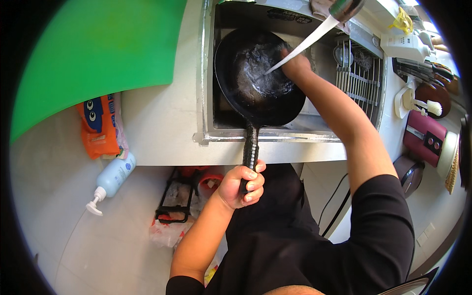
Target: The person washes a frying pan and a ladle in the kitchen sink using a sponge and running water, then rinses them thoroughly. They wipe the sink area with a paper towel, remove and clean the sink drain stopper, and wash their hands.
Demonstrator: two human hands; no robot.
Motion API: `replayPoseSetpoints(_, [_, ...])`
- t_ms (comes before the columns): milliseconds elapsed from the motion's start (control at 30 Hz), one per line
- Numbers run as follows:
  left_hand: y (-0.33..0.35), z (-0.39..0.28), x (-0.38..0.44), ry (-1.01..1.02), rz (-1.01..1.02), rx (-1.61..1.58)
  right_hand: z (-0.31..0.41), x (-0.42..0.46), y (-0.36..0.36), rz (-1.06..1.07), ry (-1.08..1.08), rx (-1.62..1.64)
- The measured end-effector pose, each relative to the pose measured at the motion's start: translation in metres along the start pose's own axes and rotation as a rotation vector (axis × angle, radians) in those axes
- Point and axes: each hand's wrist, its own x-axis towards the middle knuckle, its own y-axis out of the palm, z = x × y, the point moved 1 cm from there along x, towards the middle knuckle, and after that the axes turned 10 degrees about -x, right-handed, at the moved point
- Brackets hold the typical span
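A black wok (236, 92) is held over the steel sink (313, 120), its handle (252, 147) pointing toward me. My left hand (243, 184) is wrapped around the end of that handle. From the faucet (346, 9) a white stream of water (302, 46) pours into the pan, where the water (263, 73) swirls. At the wok's inner right side is my right hand (296, 65), blurred, with its fingertips partly behind the stream. Whether it holds anything cannot be made out.
A slatted metal drying rack (357, 84) spans the sink's right end. Green board (99, 44), orange packet (99, 127) and pump bottle (116, 177) are on the left. A white bottle (403, 47), brush (433, 107) and maroon appliance (424, 138) stand right. A black rack (175, 206) is below the counter.
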Motion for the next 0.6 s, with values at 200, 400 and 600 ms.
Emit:
replayPoseSetpoints(200, [0.002,-0.005,-0.004,-0.021,-0.07,0.05,0.101,0.05,0.005,-0.551,0.03,0.623])
replayPoseSetpoints(400, [0.005,-0.003,0.0,-0.018,-0.102,0.088,0.163,-0.03,-0.017,-0.151,-0.223,1.177])
replayPoseSetpoints(600, [0.003,0.0,0.001,0.01,-0.072,0.059,0.083,-0.109,-0.002,0.434,-0.478,0.372])
